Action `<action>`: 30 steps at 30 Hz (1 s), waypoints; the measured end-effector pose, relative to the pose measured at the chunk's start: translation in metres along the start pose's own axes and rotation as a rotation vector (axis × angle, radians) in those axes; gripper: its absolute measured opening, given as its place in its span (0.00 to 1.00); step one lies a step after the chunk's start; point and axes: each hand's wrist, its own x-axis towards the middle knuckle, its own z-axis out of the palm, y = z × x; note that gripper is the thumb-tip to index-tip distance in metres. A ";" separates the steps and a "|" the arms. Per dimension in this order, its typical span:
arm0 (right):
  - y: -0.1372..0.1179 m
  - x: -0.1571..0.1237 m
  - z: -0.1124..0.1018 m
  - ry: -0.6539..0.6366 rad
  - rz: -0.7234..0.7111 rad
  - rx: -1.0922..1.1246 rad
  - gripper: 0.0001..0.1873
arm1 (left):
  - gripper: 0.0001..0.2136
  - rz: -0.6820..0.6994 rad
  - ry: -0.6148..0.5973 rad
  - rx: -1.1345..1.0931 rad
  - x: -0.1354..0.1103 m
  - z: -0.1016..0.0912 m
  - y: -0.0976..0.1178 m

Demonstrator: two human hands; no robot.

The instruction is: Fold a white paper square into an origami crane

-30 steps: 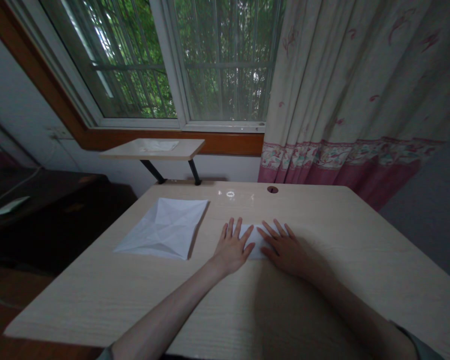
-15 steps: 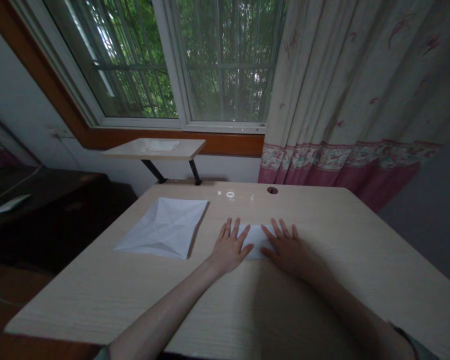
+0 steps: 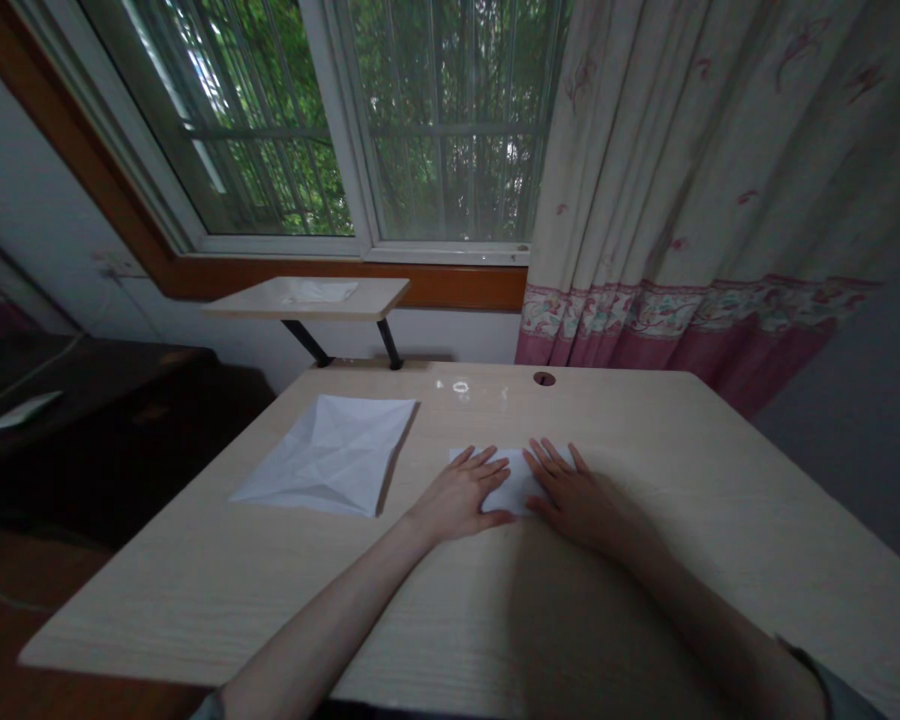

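Observation:
A small folded white paper [image 3: 515, 482] lies on the pale wooden table [image 3: 645, 560], mostly covered by both hands. My left hand [image 3: 461, 495] lies flat on its left part, fingers stretched out and pointing right. My right hand [image 3: 570, 492] presses flat on its right part, fingers spread toward the window. A larger creased white sheet [image 3: 330, 453] lies unfolded on the table to the left, untouched.
A round cable hole [image 3: 544, 379] sits near the table's far edge. Behind it stand a small raised shelf [image 3: 307, 297], a window and a patterned curtain [image 3: 690, 180]. A dark cabinet [image 3: 82, 400] stands to the left.
My left hand has turned so its fingers point right and slid over the small paper. My right hand has shifted slightly along the paper.

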 end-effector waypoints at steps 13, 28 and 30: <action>0.005 -0.001 0.000 -0.012 -0.046 0.053 0.38 | 0.14 0.133 0.187 0.044 0.000 0.002 -0.004; 0.006 -0.002 -0.020 0.377 -0.210 0.106 0.17 | 0.08 0.251 0.486 0.216 0.000 -0.007 0.002; 0.005 -0.002 -0.020 0.443 -0.235 0.087 0.16 | 0.09 0.211 0.469 0.230 -0.001 -0.009 0.004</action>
